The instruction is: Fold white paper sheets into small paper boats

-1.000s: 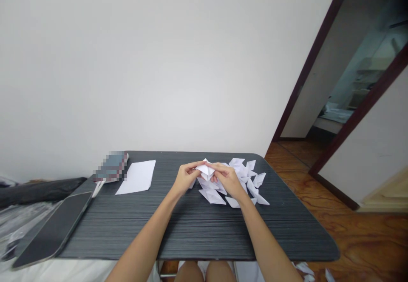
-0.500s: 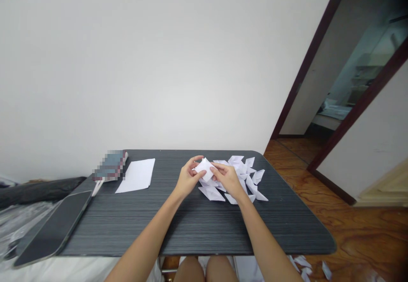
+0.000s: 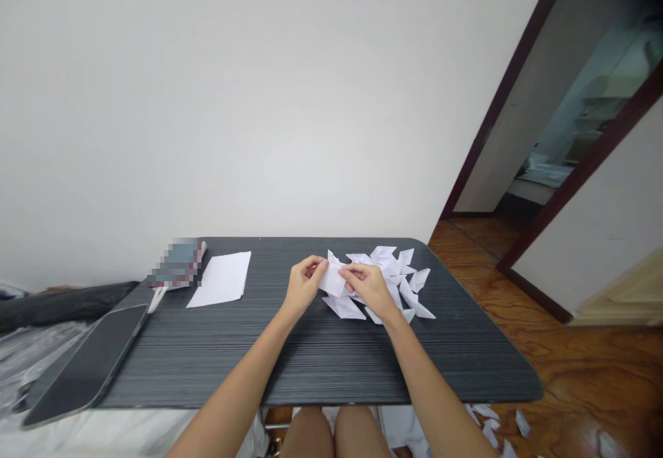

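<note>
1. Left hand (image 3: pixel 303 289) and right hand (image 3: pixel 369 287) pinch the small white folded paper piece (image 3: pixel 333 280) above the dark striped table (image 3: pixel 311 368), 9 o'clock of the white folded-paper heap (image 3: pixel 401 280).
2. Uneven pulling could tear it.

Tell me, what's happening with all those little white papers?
A person sits at a dark table, pinching one folded paper piece between the left hand and right hand. It is held just above a pile of folded paper shapes. A flat white sheet and a tablet lie off to the left.
</note>
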Demonstrator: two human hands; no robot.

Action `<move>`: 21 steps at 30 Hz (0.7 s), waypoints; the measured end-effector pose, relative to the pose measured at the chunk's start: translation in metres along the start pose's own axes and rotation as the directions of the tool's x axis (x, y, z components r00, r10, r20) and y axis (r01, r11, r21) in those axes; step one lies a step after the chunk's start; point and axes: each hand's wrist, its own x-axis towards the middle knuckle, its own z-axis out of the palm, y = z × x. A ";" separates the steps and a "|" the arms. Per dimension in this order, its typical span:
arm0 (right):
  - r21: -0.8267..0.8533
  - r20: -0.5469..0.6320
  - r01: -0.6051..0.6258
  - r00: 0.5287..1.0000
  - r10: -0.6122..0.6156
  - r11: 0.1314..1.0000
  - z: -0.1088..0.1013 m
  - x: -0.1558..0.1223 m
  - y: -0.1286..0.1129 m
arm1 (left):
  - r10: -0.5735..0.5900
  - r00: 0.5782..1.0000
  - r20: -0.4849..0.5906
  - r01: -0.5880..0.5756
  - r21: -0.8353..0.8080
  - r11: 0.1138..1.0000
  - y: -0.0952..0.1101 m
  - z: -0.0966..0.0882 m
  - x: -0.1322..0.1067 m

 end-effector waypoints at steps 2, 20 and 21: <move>-0.006 -0.024 0.008 1.000 -0.008 1.000 0.002 0.000 0.002 | -0.012 1.000 -0.028 0.013 0.031 0.999 -0.003 0.002 -0.001; -0.076 0.135 -0.217 0.965 0.226 0.973 0.038 -0.077 0.008 | 0.065 0.846 0.529 -0.406 0.560 0.722 0.020 -0.061 -0.092; -0.149 0.141 -0.171 0.971 0.192 0.974 0.037 -0.080 0.010 | 0.048 0.842 0.537 -0.413 0.586 0.697 0.018 -0.061 -0.094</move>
